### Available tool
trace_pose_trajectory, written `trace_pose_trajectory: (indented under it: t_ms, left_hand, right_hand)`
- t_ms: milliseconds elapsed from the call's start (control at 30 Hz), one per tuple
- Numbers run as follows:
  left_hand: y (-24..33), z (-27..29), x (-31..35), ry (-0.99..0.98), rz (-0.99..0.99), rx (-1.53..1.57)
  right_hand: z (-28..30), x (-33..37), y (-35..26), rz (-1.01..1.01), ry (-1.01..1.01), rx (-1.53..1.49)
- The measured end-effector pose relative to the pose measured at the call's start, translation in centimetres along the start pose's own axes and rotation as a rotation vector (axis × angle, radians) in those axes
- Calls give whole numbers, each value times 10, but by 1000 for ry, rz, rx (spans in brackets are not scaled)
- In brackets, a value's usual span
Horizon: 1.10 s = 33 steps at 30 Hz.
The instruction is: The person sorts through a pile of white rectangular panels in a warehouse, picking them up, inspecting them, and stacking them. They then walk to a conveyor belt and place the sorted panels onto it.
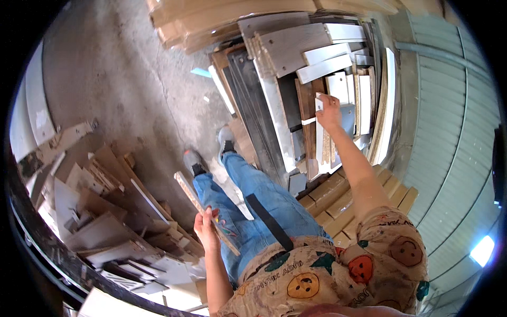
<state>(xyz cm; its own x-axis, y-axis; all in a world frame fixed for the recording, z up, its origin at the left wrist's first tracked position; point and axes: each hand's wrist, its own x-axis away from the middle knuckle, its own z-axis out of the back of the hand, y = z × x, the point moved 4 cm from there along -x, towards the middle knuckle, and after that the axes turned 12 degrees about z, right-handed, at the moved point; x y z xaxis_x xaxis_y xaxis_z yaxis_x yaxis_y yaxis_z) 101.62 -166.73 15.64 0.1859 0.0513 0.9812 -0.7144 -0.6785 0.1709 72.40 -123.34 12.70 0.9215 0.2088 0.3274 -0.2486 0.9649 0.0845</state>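
Note:
My left hand [206, 226] is closed round a narrow strip of particle board [189, 191], held at a slant in front of my jeans. The strip's rough, chipped edge faces up. Out to the right, my right hand [331, 114] reaches over a pile of stacked boards and grips the end of a white board [319, 103] standing among them. My palm hides part of that board. Just left of it stands a dark brown board [305, 100], and to the right are several short white panels [338, 87] packed on edge.
Grey-brown panels [293, 45] and long dark boards [251, 100] lie along the pile. Brown cardboard packs [330, 193] sit near it. A heap of offcuts [108, 230] fills the left side behind a dark rail [100, 280]. A corrugated wall [446, 121] borders the right.

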Motion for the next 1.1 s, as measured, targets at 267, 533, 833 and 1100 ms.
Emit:
trace_pose_trajectory:
  t_ms: [267, 533, 833, 1100]
  left_hand:
    - [-17, 19, -13, 49, 85, 91]
    - [-13, 43, -14, 92, -33, 104]
    - [-20, 55, -17, 39, -41, 8]
    - [27, 2, 0, -256, 135, 120]
  right_hand:
    - [1, 16, 13, -4, 74, 18]
    - [7, 9, -29, 9, -6, 113]
    - [-15, -13, -61, -220, -232, 231]
    - [-13, -14, -52, -259, -354, 285]
